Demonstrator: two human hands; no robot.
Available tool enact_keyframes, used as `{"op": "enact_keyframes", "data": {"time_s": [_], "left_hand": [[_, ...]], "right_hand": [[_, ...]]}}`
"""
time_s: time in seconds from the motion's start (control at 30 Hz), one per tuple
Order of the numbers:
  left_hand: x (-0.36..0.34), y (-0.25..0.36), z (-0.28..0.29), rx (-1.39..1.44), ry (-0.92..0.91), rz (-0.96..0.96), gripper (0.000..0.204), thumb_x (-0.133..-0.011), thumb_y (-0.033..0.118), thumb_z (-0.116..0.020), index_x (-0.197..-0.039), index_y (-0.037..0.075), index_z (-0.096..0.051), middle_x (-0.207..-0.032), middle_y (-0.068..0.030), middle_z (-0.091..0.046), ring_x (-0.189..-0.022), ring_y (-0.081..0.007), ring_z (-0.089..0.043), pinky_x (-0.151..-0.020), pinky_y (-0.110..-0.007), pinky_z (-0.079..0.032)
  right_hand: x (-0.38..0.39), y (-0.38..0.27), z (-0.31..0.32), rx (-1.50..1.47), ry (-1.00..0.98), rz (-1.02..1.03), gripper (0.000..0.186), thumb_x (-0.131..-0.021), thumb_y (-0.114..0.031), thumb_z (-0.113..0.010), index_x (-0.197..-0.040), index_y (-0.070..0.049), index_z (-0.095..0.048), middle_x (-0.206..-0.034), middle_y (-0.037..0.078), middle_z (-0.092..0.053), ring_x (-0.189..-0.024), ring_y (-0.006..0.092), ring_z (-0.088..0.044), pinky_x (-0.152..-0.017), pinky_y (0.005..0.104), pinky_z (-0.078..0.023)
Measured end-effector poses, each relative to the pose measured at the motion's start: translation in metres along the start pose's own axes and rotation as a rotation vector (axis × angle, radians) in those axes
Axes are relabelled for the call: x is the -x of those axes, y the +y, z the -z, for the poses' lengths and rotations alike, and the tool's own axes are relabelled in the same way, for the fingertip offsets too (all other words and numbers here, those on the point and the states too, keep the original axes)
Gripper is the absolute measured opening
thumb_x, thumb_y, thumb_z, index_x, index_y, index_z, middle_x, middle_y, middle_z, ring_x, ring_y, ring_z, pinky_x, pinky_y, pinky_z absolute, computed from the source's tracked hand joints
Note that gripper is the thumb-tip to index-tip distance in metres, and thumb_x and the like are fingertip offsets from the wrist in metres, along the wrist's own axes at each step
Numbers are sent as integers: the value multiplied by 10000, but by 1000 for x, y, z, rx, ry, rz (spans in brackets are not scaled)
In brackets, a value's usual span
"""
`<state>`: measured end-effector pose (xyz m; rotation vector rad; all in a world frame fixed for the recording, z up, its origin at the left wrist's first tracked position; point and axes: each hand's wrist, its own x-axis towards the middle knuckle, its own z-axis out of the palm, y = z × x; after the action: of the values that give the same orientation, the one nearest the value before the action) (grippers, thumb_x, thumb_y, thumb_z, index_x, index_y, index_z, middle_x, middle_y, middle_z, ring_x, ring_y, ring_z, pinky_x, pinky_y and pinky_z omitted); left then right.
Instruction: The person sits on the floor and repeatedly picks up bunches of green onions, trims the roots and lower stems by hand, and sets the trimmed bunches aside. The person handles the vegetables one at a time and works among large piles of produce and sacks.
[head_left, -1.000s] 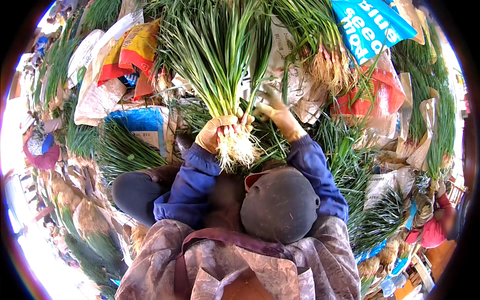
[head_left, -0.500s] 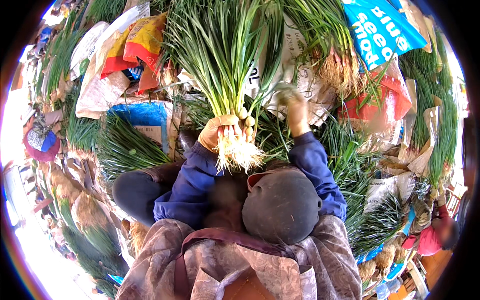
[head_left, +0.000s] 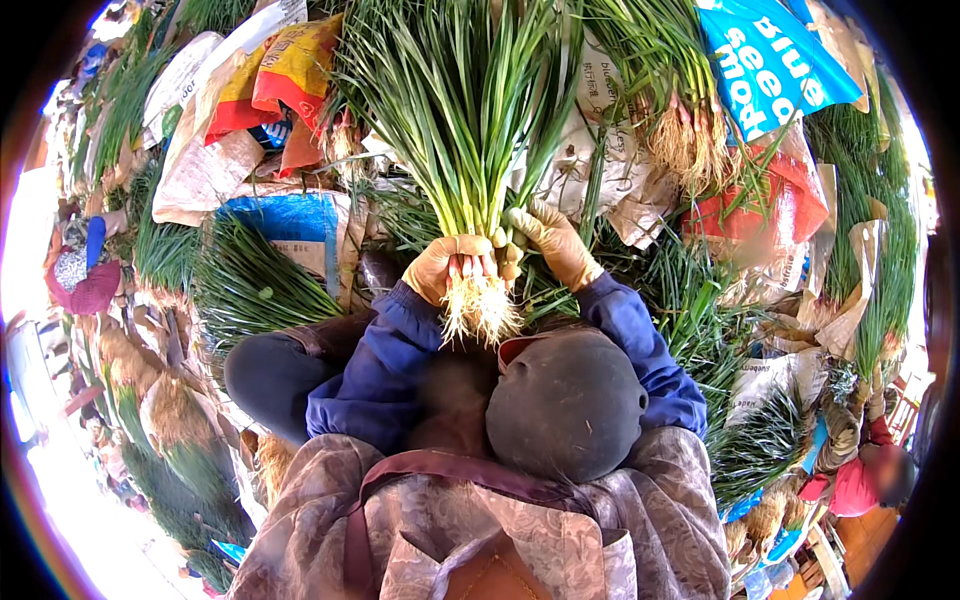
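A thick bunch of scallions (head_left: pixel 470 150) stands in front of me, green leaves fanned away and pale stringy roots (head_left: pixel 478 308) hanging toward me. My left hand (head_left: pixel 440 268), in a tan glove, is closed around the stems just above the roots. Also gloved, my right hand (head_left: pixel 558 243) reaches in from the right, its bent fingertips pinching stalks at that side of the bunch. Left-hand fingertips show between the stems and my right hand. The exact contact of the right thumb is partly hidden.
Loose scallions (head_left: pixel 255 285) lie left of me, and another rooted bunch (head_left: pixel 690 135) lies at the upper right. Sacks surround the spot, including a blue and white one (head_left: pixel 780 65) and a red and yellow one (head_left: pixel 295 70). A person in red (head_left: pixel 865 480) is at the far right.
My right hand has come down and left from the sacks to the stems of the bunch. My left hand keeps its hold almost in place.
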<state>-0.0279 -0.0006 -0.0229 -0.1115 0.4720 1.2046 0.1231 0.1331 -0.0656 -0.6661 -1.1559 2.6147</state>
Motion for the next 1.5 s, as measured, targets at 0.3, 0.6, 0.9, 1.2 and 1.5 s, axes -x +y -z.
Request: {"op": "enact_keyframes", "data": {"time_s": [0.3,0.6,0.9,1.2,1.5], "left_hand": [[16,-3,-25,-454,213,-160,255,-709,157,-657,-897,63,-513,-777,-59,-496,-684,-207,-513,-672,-344,-479],[29,38,35,-221,195,-173,448,-776,136,-630,-1167,-70,-558,-895,-119,-661,-815,-231,-635,-819,-345,-513],[32,25,26,-188,135,-49,396,-781,80,-597,-1162,-2,-529,-930,-133,-650,-794,-272,-662,-747,-392,-559],[-1,-18,9,-3,110,-137,392,-800,104,-637,-1158,-22,-539,-705,-81,-619,-584,-145,-586,-627,-287,-555],[-14,-33,-36,117,-15,-372,426,-816,135,-573,-1221,13,-527,-1310,-136,-532,-1230,-353,-475,-1021,-557,-376]], "right_hand": [[23,-21,76,247,932,468,95,-929,-150,-583,-942,-83,-648,-760,2,-607,-633,88,-541,-626,204,-490],[112,-18,63,1237,433,-424,463,-893,-476,-503,-781,-45,-631,-704,157,-651,-678,320,-653,-670,426,-493],[0,90,74,661,60,-303,326,-934,-306,-585,-1071,-12,-613,-889,89,-690,-791,184,-650,-644,318,-498],[62,-23,-10,129,276,117,133,-910,-102,-624,-811,-14,-634,-620,15,-599,-503,58,-506,-461,189,-388],[111,-46,98,-62,933,700,159,-959,-160,-534,-862,-81,-632,-718,-22,-569,-587,59,-498,-503,205,-400]]}}
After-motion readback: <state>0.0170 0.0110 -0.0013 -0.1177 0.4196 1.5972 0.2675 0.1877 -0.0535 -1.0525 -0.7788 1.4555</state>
